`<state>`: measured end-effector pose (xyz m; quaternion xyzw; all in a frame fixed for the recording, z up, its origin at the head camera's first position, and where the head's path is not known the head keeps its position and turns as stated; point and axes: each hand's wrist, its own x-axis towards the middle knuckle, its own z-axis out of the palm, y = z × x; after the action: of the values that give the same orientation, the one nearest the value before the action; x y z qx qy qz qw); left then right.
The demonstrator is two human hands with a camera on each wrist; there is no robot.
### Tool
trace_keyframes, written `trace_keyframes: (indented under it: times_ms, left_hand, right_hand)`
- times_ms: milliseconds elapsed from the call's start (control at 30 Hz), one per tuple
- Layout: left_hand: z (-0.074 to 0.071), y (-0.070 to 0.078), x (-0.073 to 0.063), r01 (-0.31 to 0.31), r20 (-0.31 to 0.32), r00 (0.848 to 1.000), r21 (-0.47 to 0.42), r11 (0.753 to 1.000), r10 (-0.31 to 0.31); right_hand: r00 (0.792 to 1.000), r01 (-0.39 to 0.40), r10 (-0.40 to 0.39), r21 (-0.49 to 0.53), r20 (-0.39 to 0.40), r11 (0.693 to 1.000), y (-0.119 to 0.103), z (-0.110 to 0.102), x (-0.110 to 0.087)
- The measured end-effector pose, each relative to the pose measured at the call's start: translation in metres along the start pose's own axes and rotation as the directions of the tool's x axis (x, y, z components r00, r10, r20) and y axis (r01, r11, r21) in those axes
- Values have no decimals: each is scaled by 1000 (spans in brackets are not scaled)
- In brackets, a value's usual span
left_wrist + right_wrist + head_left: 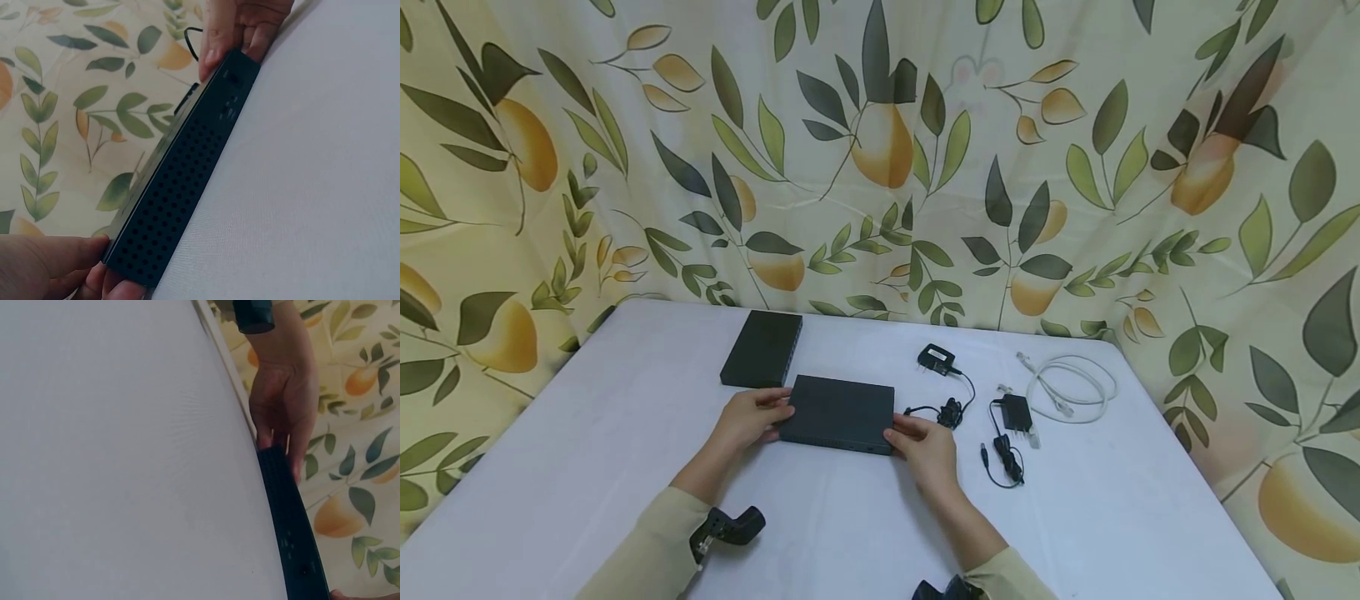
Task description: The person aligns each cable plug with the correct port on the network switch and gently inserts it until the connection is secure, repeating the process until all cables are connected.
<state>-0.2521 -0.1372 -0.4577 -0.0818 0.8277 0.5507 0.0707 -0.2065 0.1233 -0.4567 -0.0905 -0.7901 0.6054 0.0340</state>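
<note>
A flat black electronics box (838,412) is held between both hands near the middle of the white table. My left hand (745,421) grips its left end, thumb on top and fingers below. At the opposite end, my right hand (928,450) pinches the right edge. In the left wrist view the box's near side (181,175) shows rows of round vent holes and small markings by the right hand (244,28). The right wrist view shows the same side as a narrow dark strip (290,525), with the left hand (284,403) at its far end.
A second flat black box (762,348) lies behind and to the left. On the right are a black power adapter (936,358) with bundled cord, another adapter (1017,412) with its cord, and a coiled white network cable (1075,387). A leaf-patterned curtain (880,167) hangs behind the table.
</note>
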Motion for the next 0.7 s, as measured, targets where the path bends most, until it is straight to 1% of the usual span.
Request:
trace_keyframes:
  times_ms: [133,167,300,500,700]
  left_hand:
    - [2,1,2,10,-5,1000,-8,1000,-10]
    - [2,2,3,12,-6,1000,-10,1000,-12]
    - [2,2,5,18,-11,1000,-25,1000,-19]
    - [3,2,8,-3,-34,999,-40,999,2]
    - [4,4,9,-14,-48,999,-25,1000,13]
  right_hand:
    - [1000,15,-15,15,-5,1000,2,0,5]
    - [1000,8,-8,19,-8,1000,2,0,6]
    - [1000,12,-12,9,-12,1000,2,1,10]
    - [1000,17,-18,-8,-19,1000,1,2,15]
    - [999,23,-23,-3,-28,1000,0,3,17]
